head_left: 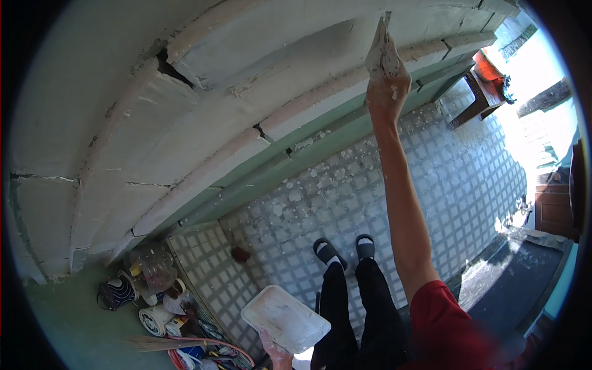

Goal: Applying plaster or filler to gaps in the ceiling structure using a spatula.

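Observation:
My right arm reaches far forward, and my right hand (389, 94) is closed around a small, pale-smeared trowel (383, 55). Its narrow tip points up at the surface of the white plastered ledge (302, 77); whether it touches there I cannot tell. White smears also mark the hand. Down at the lower edge, my left hand (277, 353) grips the near left side of a shallow white plastic tray (287, 317). Whitish residue coats the inside of that tray.
Open joints and a dark hole (169, 66) break the ledge. White spatter dots the tiled floor (345, 185) where I stand in sandals. Buckets, bags and a broom (148, 343) crowd the lower left. A stool (478, 98) bears an orange basin (487, 66); a dark-topped slab (515, 280) lies right.

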Demonstrator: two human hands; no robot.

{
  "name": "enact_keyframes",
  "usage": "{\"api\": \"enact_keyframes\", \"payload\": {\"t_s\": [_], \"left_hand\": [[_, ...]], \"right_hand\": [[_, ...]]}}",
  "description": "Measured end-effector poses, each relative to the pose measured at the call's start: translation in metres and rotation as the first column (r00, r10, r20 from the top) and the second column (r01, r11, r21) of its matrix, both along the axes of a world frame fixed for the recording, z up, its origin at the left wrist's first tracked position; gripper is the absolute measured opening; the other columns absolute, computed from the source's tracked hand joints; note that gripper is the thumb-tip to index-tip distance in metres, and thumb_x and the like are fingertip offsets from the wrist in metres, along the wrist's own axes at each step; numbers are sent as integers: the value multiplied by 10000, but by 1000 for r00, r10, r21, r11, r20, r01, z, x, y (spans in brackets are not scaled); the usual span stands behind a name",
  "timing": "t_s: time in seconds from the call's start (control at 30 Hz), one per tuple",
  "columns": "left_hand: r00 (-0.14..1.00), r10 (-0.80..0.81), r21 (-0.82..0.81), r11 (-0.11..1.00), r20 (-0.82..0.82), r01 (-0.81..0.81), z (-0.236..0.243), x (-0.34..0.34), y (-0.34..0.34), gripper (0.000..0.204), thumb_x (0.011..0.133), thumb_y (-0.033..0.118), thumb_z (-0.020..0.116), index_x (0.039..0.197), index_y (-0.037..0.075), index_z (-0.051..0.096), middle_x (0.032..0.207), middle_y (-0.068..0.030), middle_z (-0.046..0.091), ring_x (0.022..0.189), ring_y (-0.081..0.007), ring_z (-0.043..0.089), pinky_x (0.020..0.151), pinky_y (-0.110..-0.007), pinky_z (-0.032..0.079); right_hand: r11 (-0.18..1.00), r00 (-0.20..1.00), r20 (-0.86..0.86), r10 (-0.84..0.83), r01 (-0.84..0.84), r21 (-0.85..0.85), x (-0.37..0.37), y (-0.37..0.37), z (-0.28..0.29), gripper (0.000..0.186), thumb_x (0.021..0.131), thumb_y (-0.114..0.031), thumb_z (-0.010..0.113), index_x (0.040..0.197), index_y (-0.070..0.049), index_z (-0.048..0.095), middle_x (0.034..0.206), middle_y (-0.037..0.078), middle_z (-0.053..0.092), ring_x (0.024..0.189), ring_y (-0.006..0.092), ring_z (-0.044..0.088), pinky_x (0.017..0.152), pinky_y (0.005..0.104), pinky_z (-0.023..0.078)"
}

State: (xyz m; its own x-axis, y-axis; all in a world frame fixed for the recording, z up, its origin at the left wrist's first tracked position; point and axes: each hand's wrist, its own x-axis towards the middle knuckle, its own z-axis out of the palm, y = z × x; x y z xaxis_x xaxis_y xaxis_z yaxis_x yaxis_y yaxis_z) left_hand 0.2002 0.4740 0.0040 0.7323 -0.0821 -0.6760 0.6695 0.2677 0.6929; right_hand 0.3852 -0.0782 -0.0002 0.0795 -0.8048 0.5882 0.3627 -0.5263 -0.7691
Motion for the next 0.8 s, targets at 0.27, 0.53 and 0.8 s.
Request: {"api": "enact_keyframes", "payload": {"t_s": [0.27, 0.53, 0.8], "left_hand": [[1000, 22, 48, 999, 1, -22, 17, -21, -37, 656, 975, 494, 421, 1478, 91, 303, 1422, -115, 440, 1251, -319, 479, 1052, -480, 403], [992, 120, 39, 992, -23, -119, 13, -41, -43, 657, 960, 481, 469, 1470, 97, 312, 1410, -107, 450, 1251, -310, 472, 1068, -449, 388], [993, 114, 65, 991, 6, -114, 5, -55, -46, 666, 963, 503, 442, 1468, 85, 324, 1411, -111, 455, 1248, -323, 483, 1061, -476, 397]], "right_hand": [[928, 932, -163, -324, 280, -245, 62, 68, -4, 559, 666, 38, 486, 1214, 91, 581, 1049, 292, 649, 773, 370, 662, 743, 369, 523], [953, 959, -42, -280, 273, -130, 22, 31, -1, 488, 812, 67, 450, 1279, 32, 589, 1076, 116, 710, 610, 43, 528, 489, 200, 389], [952, 967, -209, -142, 76, -295, 42, 71, 8, 630, 615, 57, 439, 1231, 108, 562, 1092, 340, 598, 946, 414, 639, 832, 367, 497]]}}
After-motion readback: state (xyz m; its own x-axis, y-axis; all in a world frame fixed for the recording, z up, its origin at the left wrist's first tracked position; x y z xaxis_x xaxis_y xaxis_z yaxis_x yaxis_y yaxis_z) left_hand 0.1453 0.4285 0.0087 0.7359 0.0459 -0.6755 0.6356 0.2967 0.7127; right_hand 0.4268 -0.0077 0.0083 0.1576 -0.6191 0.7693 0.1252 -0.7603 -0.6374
